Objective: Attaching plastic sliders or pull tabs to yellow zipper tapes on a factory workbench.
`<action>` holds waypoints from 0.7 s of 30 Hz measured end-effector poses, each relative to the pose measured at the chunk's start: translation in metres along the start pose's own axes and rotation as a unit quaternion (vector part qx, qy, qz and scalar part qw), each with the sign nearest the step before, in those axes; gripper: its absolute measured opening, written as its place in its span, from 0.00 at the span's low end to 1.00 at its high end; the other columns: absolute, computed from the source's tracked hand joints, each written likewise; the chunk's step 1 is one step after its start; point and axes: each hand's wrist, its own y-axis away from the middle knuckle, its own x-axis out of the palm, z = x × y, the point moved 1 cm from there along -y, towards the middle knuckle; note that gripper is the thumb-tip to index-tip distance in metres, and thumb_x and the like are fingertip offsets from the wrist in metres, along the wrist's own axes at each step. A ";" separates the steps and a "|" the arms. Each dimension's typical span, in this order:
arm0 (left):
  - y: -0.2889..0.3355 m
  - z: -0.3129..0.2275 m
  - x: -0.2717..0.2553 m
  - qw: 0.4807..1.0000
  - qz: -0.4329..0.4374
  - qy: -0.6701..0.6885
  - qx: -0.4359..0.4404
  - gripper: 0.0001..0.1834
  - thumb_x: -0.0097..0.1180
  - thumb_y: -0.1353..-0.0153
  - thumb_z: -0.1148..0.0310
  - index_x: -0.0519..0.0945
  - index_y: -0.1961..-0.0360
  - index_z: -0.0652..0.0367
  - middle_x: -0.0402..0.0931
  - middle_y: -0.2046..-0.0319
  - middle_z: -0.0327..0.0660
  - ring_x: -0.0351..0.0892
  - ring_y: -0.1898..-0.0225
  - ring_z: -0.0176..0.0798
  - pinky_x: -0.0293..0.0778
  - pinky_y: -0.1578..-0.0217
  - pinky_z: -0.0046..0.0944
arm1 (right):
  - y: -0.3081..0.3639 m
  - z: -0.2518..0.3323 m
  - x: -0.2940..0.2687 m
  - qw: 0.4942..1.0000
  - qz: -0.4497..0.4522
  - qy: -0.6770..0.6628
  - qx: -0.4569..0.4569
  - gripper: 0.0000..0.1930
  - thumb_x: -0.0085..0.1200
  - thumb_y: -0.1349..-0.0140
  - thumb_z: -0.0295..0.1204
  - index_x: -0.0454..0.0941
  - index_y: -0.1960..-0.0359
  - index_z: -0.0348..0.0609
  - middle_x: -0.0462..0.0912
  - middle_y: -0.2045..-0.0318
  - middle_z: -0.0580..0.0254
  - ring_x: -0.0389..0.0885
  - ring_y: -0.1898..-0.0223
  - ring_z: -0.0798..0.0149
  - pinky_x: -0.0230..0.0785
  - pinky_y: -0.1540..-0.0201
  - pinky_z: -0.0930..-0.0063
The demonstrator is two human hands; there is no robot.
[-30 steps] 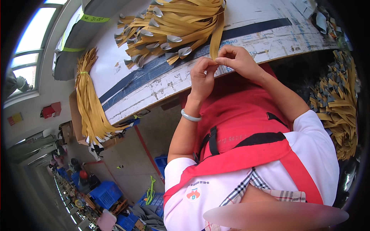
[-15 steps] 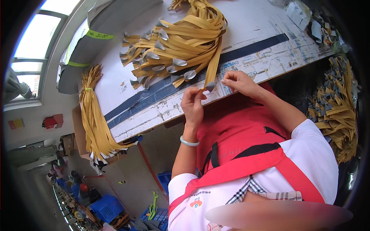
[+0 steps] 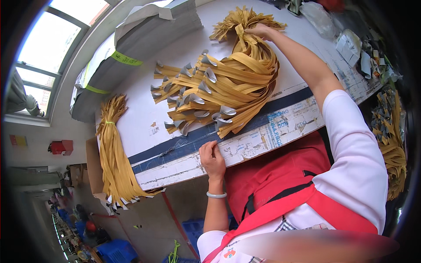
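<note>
A big bundle of mustard-yellow fabric strips (image 3: 256, 72) lies bent in a curve on the white worktable (image 3: 144, 105). Its loose ends carry curled grey tabs (image 3: 210, 75) and fan out toward the left and the near edge. At the far end, where the strips are gathered into a tied neck, my right hand (image 3: 259, 31) is closed on the bundle; some of its fingers are hidden among the strips. Near the table's front edge, just below the nearest grey-tabbed ends, my left hand (image 3: 212, 160) rests with its fingers curled in, and I see nothing in it.
Another tied yellow bundle (image 3: 112, 149) hangs over the table's left end, above a cardboard box (image 3: 93, 164). Grey sheets (image 3: 149, 48) with yellow-green bands stand at the back left. Plastic bags (image 3: 318, 19) and scraps lie at the back right. More grey-tipped strips (image 3: 390, 131) hang at the right.
My right hand has left the single grey-tabbed strip end at the front edge and reached far across to the bundle's tied neck. My left hand has let that end go and drawn slightly nearer.
</note>
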 end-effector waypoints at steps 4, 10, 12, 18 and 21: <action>-0.003 -0.001 -0.001 1.000 0.007 0.002 -0.003 0.06 0.58 0.41 0.81 0.80 0.62 0.62 0.79 0.64 0.47 0.76 0.60 0.52 0.73 0.58 0.45 | -0.015 0.017 0.046 0.989 -0.132 0.044 0.043 0.32 0.68 0.53 0.47 0.82 0.52 0.33 0.84 0.51 0.48 0.84 0.53 0.57 0.76 0.52 0.65; -0.001 0.000 0.000 1.000 -0.005 0.025 0.000 0.07 0.58 0.41 0.80 0.80 0.62 0.63 0.79 0.64 0.48 0.76 0.60 0.52 0.73 0.57 0.46 | 0.062 -0.011 0.019 0.870 0.078 -0.474 -0.109 0.17 0.62 0.39 0.31 0.78 0.51 0.36 0.85 0.60 0.58 0.85 0.65 0.67 0.80 0.60 0.72; 0.002 0.004 -0.003 1.000 0.001 0.031 -0.004 0.07 0.57 0.41 0.80 0.80 0.62 0.63 0.79 0.64 0.48 0.76 0.59 0.52 0.73 0.56 0.46 | 0.133 -0.008 -0.007 0.857 0.069 -0.497 -0.120 0.17 0.59 0.35 0.32 0.75 0.48 0.38 0.84 0.54 0.60 0.85 0.60 0.69 0.80 0.54 0.73; 0.003 0.004 -0.001 0.999 0.029 0.040 0.009 0.05 0.56 0.41 0.81 0.81 0.64 0.64 0.79 0.64 0.47 0.76 0.60 0.52 0.72 0.55 0.45 | 0.327 -0.031 -0.134 0.848 -0.128 -0.475 -0.199 0.22 0.65 0.39 0.37 0.76 0.46 0.44 0.83 0.51 0.63 0.83 0.51 0.68 0.79 0.46 0.70; 0.009 0.017 -0.001 0.998 0.020 0.053 0.010 0.07 0.55 0.41 0.81 0.81 0.62 0.64 0.78 0.64 0.46 0.76 0.60 0.49 0.72 0.58 0.43 | 0.423 0.027 -0.190 0.757 -0.153 -0.565 -0.290 0.18 0.62 0.36 0.36 0.78 0.50 0.37 0.87 0.62 0.53 0.88 0.65 0.61 0.83 0.61 0.69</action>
